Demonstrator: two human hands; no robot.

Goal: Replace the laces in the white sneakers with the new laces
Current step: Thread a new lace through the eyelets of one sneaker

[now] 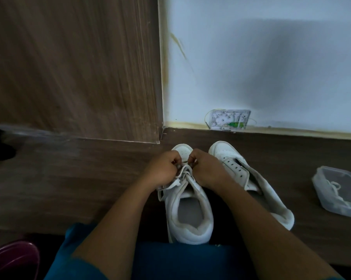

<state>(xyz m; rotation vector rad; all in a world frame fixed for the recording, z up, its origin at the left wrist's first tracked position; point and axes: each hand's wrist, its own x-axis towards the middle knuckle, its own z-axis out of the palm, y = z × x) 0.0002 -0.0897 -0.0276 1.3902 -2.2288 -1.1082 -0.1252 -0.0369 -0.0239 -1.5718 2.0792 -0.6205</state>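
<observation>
The fingers [175, 161] of the left hand [164, 169] are curled in and pinched on the lace [183, 174]. The right hand [208, 168] does the same from the other side, closed on a strand just above the eyelets, so the two fists nearly touch over the lacing. The lace looks flat, soft and limp. It will carry no push, so I judge it is best taken close to its tip or right at an eyelet and drawn through, not shoved. Its loose ends trail off the left flank of the laced sneaker [188, 217], which stands toe-away on the wooden surface [89, 178]; it is probably light enough to slide unless steadied. Just beside it to the right lies the second sneaker [227, 154], its eyelets bare. Well apart at the far right, a clear plastic box [320, 179] holds a coiled lace [334, 185] — old or new, I cannot tell.
</observation>
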